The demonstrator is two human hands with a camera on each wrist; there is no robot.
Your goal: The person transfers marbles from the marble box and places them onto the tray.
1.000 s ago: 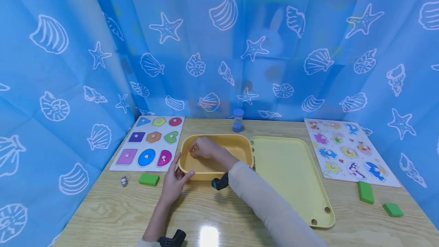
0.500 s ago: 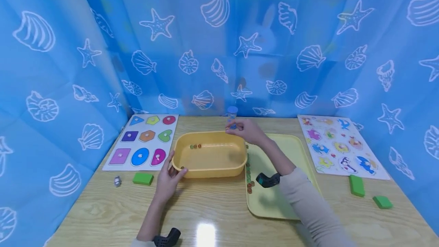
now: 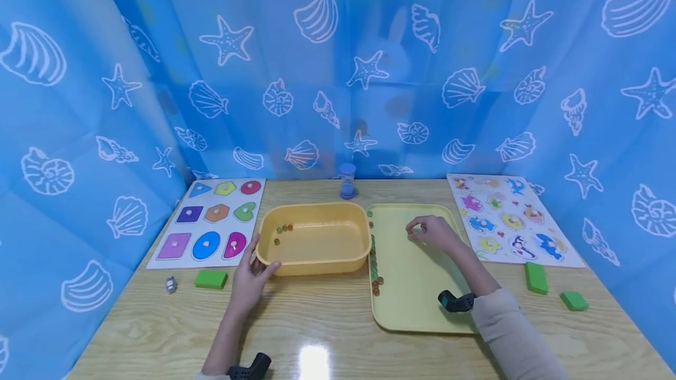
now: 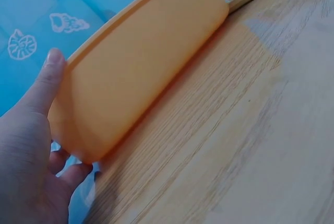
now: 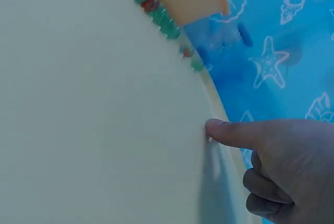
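My left hand [image 3: 249, 280] grips the left end of a yellow-orange plastic tub [image 3: 314, 267], thumb on the near rim and fingers around the corner. Inside, three small glass marbles [image 3: 285, 228] sit in a row by the back left, and a single marble [image 3: 277, 241] lies nearer. My right hand [image 3: 434, 232] is over the pale yellow tray [image 3: 417, 286], thumb and index finger pinched together. A small glint shows at the thumb tip [image 5: 215, 126] in the right wrist view; the marble there is mostly hidden. Several green and red marbles [image 3: 374, 263] line the tray's left edge.
A shape puzzle board [image 3: 182, 230] lies back left, a sea-animal puzzle board [image 3: 507, 221] back right. Green blocks [image 3: 211, 279] lie on both sides. A blue hourglass [image 3: 347, 182] stands behind the tub; a small grey figurine [image 3: 171, 285] is at left.
My right hand has come out of the tub and moved right over the tray with its fingertips pinched. The single marble in the tub has rolled away from the near wall. My left hand keeps its grip.
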